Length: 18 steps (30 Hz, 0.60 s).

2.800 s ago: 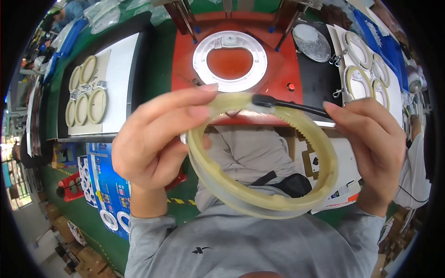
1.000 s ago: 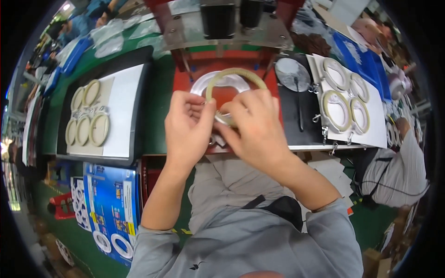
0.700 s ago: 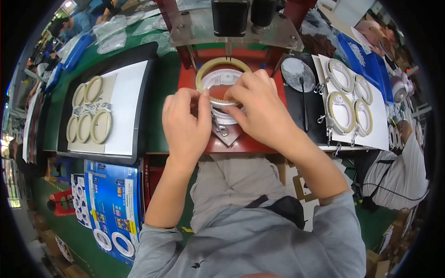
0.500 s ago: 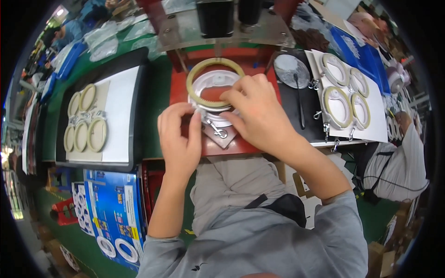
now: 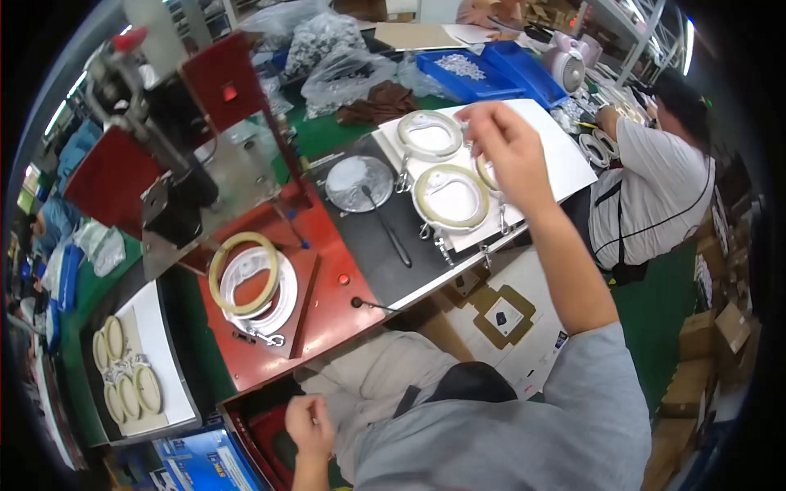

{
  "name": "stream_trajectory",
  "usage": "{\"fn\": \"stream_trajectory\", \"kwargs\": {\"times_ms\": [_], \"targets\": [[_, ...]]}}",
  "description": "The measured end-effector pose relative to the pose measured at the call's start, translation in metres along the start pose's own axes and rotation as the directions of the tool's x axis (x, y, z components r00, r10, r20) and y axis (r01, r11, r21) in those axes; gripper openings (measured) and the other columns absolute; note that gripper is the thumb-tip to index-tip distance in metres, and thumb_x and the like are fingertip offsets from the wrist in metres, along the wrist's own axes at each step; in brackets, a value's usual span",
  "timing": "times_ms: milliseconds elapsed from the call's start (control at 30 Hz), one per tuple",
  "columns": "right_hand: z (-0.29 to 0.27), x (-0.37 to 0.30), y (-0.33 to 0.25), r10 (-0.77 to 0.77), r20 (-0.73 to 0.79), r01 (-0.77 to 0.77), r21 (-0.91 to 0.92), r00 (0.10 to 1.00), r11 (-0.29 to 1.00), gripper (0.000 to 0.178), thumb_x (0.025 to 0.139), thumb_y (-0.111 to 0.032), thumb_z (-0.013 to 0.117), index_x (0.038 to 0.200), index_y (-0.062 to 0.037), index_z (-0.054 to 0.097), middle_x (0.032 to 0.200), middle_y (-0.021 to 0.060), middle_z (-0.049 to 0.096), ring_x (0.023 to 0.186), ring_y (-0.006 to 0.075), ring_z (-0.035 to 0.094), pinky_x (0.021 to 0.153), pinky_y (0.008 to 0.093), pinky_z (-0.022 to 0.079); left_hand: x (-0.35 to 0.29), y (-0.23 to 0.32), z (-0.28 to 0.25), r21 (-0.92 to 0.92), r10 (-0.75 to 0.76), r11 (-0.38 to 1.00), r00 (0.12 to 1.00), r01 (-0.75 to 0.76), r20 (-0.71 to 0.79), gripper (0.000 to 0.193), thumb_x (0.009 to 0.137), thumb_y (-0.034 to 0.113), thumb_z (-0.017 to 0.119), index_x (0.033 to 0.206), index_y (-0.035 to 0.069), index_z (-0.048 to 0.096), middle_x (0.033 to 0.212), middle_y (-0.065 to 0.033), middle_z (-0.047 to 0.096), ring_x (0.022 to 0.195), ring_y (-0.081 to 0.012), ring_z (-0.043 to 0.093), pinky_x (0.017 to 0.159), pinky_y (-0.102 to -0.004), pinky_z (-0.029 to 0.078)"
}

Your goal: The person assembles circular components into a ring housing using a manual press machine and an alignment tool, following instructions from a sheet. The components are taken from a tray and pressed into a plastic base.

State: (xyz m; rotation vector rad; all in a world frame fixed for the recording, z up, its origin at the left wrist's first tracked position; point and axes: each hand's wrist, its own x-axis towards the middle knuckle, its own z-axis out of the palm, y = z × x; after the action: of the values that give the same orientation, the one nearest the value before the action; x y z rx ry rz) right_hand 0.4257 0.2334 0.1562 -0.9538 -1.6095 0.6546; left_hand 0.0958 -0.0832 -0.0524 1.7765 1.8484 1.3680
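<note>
My right hand (image 5: 509, 151) is over the white board at the right, its bent fingers slightly apart and no held thing showing. Under and beside it lie round white pieces with cream rings and metal clasps: a front-left piece (image 5: 417, 196), a back-left piece (image 5: 404, 139) and one partly covered by the hand (image 5: 486, 173). Low over my lap, my left hand (image 5: 309, 424) is curled closed, seemingly with nothing in it. On the red press base, a cream ring (image 5: 215, 282) leans over a white round piece (image 5: 286, 307) with a metal clasp. Neither hand touches these.
A press (image 5: 176, 192) with a clear plate rises over the red base (image 5: 332, 282). A round dish (image 5: 340, 196) and black-handled tool (image 5: 397, 244) lie between base and board. A black tray (image 5: 182, 393) holds several cream rings. A co-worker (image 5: 655, 176) sits at the right.
Both hands have left the ring and white piece on the press. My right hand has moved to the board; my left has dropped toward my lap. The view has swung right.
</note>
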Motion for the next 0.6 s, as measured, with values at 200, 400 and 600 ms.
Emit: {"fn": "stream_trajectory", "kwargs": {"times_ms": [200,400,600], "targets": [[-0.106,0.068,0.095,0.359,-0.041,-0.345,0.191,0.933,0.919,0.033,0.111,-0.032,0.055,0.112,-0.0038,0.072,0.086,-0.0042,0.062,0.074,0.0052,0.055,0.069,0.0215,0.044,-0.02,-0.034,0.068,-0.387,-0.65,0.596,0.706,0.703,0.281,0.014,0.106,0.016,0.063,0.108,0.002,0.063,0.087,-0.0065,0.068,0.074,-0.0136,0.064,0.068,-0.0282,0.053],[-0.133,0.117,0.158,0.508,-0.066,-0.44,0.412,0.859,0.798,0.034,0.111,-0.034,0.054,0.113,-0.0049,0.071,0.086,-0.0039,0.062,0.078,0.008,0.056,0.071,0.0242,0.046,-0.016,-0.069,0.092,-0.627,-0.754,0.203,0.529,0.752,0.39,0.016,0.105,0.02,0.064,0.107,0.004,0.061,0.087,-0.0096,0.068,0.074,-0.019,0.065,0.069,-0.0304,0.053],[-0.165,0.16,0.218,0.615,-0.124,-0.477,0.519,0.779,0.709,0.031,0.11,-0.03,0.056,0.11,-0.0045,0.073,0.09,-0.0027,0.065,0.078,0.0086,0.057,0.069,0.0233,0.048,0.003,-0.029,0.08,-0.595,-0.724,0.162,0.505,0.787,0.47,0.012,0.103,0.014,0.065,0.108,0.003,0.065,0.094,-0.0091,0.07,0.083,-0.0199,0.067,0.075,-0.0324,0.055]]}}
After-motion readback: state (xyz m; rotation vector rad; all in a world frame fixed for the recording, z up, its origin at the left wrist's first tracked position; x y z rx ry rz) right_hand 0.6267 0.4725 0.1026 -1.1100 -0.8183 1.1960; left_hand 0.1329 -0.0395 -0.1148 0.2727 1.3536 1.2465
